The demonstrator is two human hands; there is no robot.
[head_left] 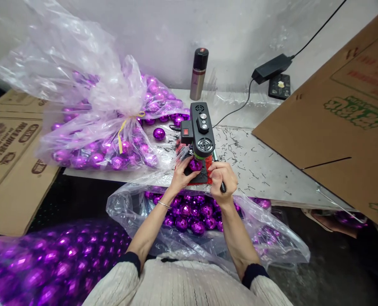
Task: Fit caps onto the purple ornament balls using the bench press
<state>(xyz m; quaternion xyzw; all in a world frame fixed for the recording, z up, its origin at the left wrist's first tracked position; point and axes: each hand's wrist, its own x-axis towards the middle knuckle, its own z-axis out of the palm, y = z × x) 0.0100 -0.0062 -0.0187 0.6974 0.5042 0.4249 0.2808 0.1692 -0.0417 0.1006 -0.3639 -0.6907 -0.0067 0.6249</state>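
Observation:
My left hand (182, 174) is closed around a shiny purple ball (195, 164) and holds it under the head of a small black press machine (201, 129) that stands on a red base (210, 170). My right hand (222, 176) is closed on the machine's black lever handle (222, 187) at the table's front edge. Below my hands an open clear plastic bag (272, 238) in my lap holds several purple balls (189, 212).
A big tied plastic bag of purple balls (112, 123) lies at left on the white table (265, 165), with one loose ball (159, 134) beside it. A metal flask (198, 73), a power adapter (272, 68), cardboard sheets (345, 123) and scattered wire bits surround the machine.

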